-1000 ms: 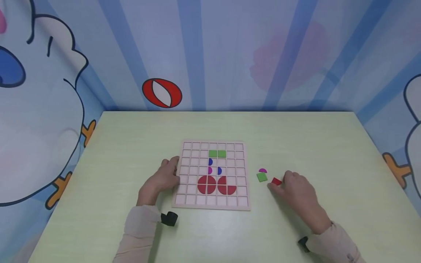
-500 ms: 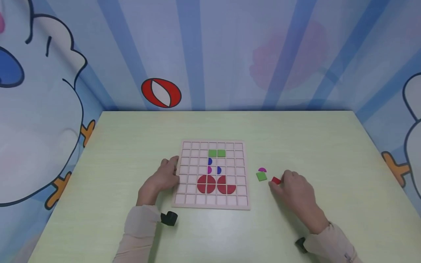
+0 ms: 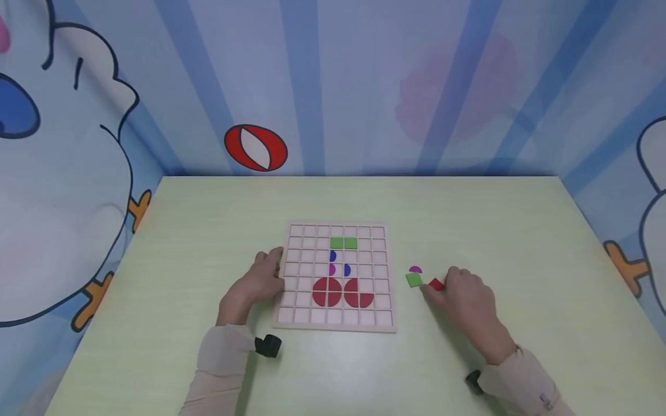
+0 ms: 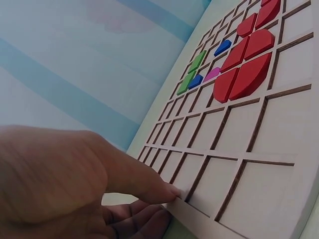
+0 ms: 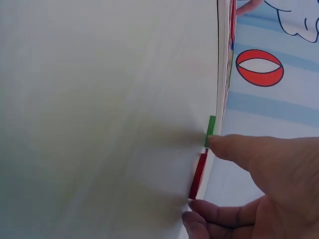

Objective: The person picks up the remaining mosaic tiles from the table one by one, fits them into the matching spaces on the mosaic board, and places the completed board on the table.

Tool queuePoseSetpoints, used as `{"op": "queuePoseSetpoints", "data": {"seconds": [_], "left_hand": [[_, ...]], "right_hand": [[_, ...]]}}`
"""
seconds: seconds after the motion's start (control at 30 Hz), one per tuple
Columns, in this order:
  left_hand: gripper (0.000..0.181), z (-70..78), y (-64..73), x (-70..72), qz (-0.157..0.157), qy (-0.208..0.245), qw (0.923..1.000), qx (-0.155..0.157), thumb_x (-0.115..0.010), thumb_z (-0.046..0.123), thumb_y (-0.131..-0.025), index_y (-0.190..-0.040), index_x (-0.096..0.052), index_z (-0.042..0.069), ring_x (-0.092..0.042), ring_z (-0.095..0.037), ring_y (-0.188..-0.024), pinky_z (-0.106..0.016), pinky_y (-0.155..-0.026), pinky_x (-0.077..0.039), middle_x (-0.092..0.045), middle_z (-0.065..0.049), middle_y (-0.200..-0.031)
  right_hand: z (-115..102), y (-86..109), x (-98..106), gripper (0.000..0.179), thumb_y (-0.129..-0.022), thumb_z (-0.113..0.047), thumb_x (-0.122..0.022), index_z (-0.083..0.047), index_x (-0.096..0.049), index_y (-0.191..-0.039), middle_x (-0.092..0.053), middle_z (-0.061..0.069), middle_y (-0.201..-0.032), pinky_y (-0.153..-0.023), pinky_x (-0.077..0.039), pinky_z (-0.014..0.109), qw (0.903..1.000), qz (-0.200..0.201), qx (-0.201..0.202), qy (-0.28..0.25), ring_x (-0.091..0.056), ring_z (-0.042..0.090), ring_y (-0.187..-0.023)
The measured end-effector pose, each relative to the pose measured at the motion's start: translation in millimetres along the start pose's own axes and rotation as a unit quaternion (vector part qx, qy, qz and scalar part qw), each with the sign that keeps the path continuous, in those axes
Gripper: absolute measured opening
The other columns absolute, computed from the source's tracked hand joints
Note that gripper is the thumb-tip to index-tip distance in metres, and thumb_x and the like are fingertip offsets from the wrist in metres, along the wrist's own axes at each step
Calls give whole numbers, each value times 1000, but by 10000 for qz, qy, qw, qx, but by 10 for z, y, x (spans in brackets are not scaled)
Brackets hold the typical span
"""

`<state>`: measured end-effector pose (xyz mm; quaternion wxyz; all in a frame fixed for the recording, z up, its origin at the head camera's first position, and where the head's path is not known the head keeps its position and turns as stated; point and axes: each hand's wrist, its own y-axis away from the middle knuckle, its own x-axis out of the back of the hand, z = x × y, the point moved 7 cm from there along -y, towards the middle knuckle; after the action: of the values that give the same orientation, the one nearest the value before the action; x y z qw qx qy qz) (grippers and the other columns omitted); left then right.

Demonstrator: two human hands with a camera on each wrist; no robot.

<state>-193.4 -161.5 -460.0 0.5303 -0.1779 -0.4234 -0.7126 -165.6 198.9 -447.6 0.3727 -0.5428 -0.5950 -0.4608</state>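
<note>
A light wooden grid board (image 3: 302, 315) lies on the table. My left hand (image 3: 255, 280) rests at its left edge, and in the left wrist view the thumb touches the rim. Set in its cells are red quarter-circle tiles (image 3: 319, 285), two green squares (image 3: 337, 243), two blue half-circles (image 3: 347, 270) and a magenta half-circle (image 3: 332, 269). Right of the board, my right hand (image 3: 468, 297) has a red tile (image 3: 436, 284) between thumb and fingers, its shape partly hidden. The thumb tip comes right beside a loose green square tile (image 5: 210, 130).
A loose magenta half-circle (image 3: 415, 269) lies just behind the loose green square. The pale green table (image 3: 208, 208) ends at a blue striped wall (image 3: 364, 86) with printed cartoons. Black wrist cameras (image 3: 267, 346) hang beneath both sleeves.
The red tile has turned a little between my right thumb and fingers, and that hand has shifted slightly to the left. My left hand and the board have stayed in place.
</note>
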Motion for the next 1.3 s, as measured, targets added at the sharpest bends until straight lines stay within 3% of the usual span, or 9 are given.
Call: {"op": "queuePoseSetpoints", "data": {"seconds": [0.17, 0.3, 0.4, 0.73, 1.0, 1.3], "left_hand": [[71, 1, -9, -12, -6, -37, 10000, 19, -49, 1, -87, -151, -20, 6, -43, -25, -97, -35, -76, -41, -39, -14, -115], [71, -10, -14, -3, 1, -51, 10000, 26, -49, 1, -86, -151, -20, 6, -44, -25, -97, -34, -76, -42, -39, -14, -115], [72, -12, -12, -6, 10, -36, 10000, 18, -49, 0, -86, -151, -20, 5, -43, -25, -96, -34, -75, -41, -39, -14, -114], [72, -9, -14, -8, -8, -44, 10000, 5, -49, 1, -86, -151, -20, 5, -43, -25, -97, -34, -76, -42, -38, -14, -115], [73, -24, -16, -5, -24, -69, 10000, -31, -49, 1, -86, -152, -19, 5, -43, -25, -97, -34, -75, -42, -38, -14, -116], [72, -24, -9, -8, -46, -38, 10000, 14, -49, 2, -87, -152, -18, 7, -44, -26, -100, -35, -77, -42, -38, -14, -119]], "right_hand": [[58, 31, 2, 39, -84, -31, -66, 3, -57, -101, -58, 12, -87, -64, -46, 35, 9983, -376, 236, -389, -53, 23, -74], [112, 32, 5, 42, -84, -24, -68, 5, -58, -111, -60, 16, -102, -82, -47, 45, 9938, -281, 624, -878, -54, 27, -91], [168, 20, -22, 40, -84, -23, -70, 2, -58, -112, -59, 16, -105, -85, -46, 45, 9896, -183, 745, -1217, -54, 28, -95], [267, -17, -92, 34, -84, -23, -71, -1, -60, -109, -57, 13, -105, -82, -45, 38, 9797, 76, 579, -1915, -51, 25, -92], [277, -24, -103, 29, -83, -19, -72, -3, -63, -105, -57, 12, -105, -83, -45, 39, 9785, 185, 681, -1936, -51, 24, -93], [273, -45, -110, 27, -81, -18, -75, -4, -65, -101, -56, 11, -101, -76, -43, 31, 9780, 285, 852, -1881, -48, 22, -89]]}}
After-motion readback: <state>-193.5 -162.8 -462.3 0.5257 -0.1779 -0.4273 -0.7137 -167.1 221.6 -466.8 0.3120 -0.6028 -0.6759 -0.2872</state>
